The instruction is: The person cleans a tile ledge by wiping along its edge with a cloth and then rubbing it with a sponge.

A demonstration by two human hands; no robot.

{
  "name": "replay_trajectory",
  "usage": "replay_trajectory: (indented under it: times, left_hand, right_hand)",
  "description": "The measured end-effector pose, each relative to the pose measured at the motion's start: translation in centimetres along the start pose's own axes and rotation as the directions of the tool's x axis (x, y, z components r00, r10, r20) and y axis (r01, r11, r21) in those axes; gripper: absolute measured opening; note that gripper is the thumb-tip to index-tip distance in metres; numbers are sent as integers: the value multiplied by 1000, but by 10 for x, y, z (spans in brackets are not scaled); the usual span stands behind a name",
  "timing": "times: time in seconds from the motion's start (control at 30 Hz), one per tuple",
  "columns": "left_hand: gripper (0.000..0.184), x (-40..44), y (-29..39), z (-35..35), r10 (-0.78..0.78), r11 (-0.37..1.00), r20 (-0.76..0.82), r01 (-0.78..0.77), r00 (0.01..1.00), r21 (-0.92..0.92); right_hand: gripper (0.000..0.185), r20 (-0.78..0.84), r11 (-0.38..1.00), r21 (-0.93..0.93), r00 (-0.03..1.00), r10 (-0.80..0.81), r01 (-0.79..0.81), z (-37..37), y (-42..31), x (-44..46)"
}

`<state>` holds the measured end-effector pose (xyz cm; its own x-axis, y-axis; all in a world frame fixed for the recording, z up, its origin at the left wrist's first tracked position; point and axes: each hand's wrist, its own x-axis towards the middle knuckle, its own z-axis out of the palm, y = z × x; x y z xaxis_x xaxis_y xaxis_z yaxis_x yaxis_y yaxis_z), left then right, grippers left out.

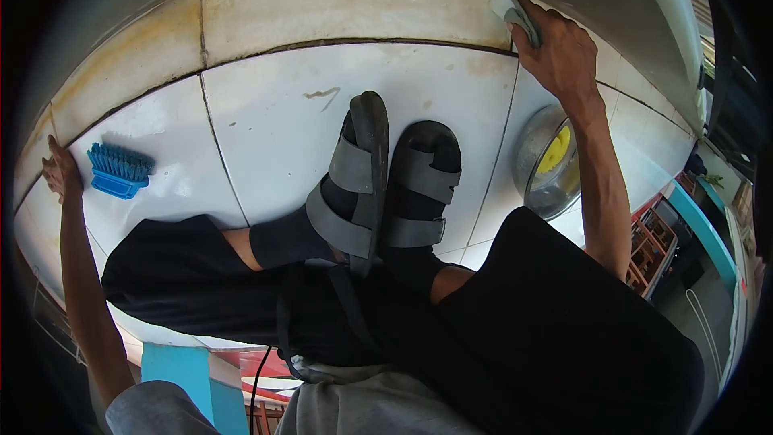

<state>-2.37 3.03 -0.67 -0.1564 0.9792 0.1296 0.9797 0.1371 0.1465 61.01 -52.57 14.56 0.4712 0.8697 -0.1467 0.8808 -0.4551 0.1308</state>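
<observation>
At the upper right, my right hand (560, 52) is closed around a grey-and-whitish sponge or folded cloth (515, 16), pressed to the stained skirting tiles (354, 4) along the wall. Its exact kind is hard to make out. Far to the left, my left hand (60, 169) leans on the tiles with fingers apart and nothing in it. Close beside that hand lies a blue scrubbing brush (119, 171), bristles toward the wall. Under my right forearm stands a metal bowl (531, 165) with something yellow (555, 150) inside, partly hidden by the arm.
My feet in grey-strapped sandals (350, 169) rest on the white floor tiles (274, 121) in the middle. A brownish smear (324, 97) marks the floor near the wall. Wooden furniture (652, 246) and a turquoise post (704, 229) appear at the right.
</observation>
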Motion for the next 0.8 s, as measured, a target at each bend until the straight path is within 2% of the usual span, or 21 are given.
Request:
replay_trajectory:
  times: [0.03, 0.07, 0.2, 0.27, 0.33, 0.4, 0.47, 0.53, 0.57, 0.6, 0.67, 0.7, 0.8]
  left_hand:
    - [106, -17, 16, -7, -36, 999, -37, 36, 999, -17]
    - [106, -22, 23, -10, -41, 999, -44, 40, 998, -23]
    - [108, -26, 15, -13, 27, 1000, -1, -27, 1000, 12]
    - [108, -12, 3, -4, 112, 993, -19, -113, 994, -38]
    - [108, -16, 15, -7, 112, 993, -8, -112, 994, -29]
    - [108, -32, 27, -15, -19, 1000, -18, 19, 1000, -9]
    - [108, -31, 23, -19, -20, 1000, -4, 20, 1000, 7]
    - [109, -40, 34, -25, 2, 999, 1, -2, 1000, -32]
    - [109, -34, 30, -21, 70, 997, 0, -70, 998, -15]
    - [109, -32, 27, -15, 76, 997, 4, -76, 997, -24]
    - [109, -27, 26, -12, -27, 999, -12, 27, 1000, -18]
    - [109, -32, 29, -14, -25, 1000, -23, 25, 999, -4]
    - [110, -40, 34, -25, 13, 999, -6, -14, 1000, -30]
  right_hand:
    - [35, 37, 998, 13, 997, 63, -64, -1, -4, -4]
    - [35, 27, 998, 12, 998, 60, -60, -2, -8, -12]
    - [32, 66, 988, -2, 986, 155, -155, 1, -25, -16]
    - [34, 90, 962, 7, 958, 271, -273, -3, -29, 4]
    - [36, 63, 961, 28, 960, 273, -275, -1, -29, -2]
    - [35, 83, 957, 30, 955, 284, -287, 1, -40, -17]
    - [38, 106, 956, 95, 957, 269, -279, 2, -46, -17]
    - [41, 155, 919, 65, 914, 376, -389, -3, -42, -1]
    - [42, 243, 895, 96, 882, 404, -436, -8, -39, 10]
    - [42, 241, 891, 90, 878, 414, -445, -11, -39, 4]
    - [44, 305, 885, 111, 863, 402, -451, -15, -43, -2]
    - [46, 246, 918, 122, 907, 341, -378, -7, -44, -17]
    - [46, 210, 921, 141, 920, 332, -364, -1, -50, -16]
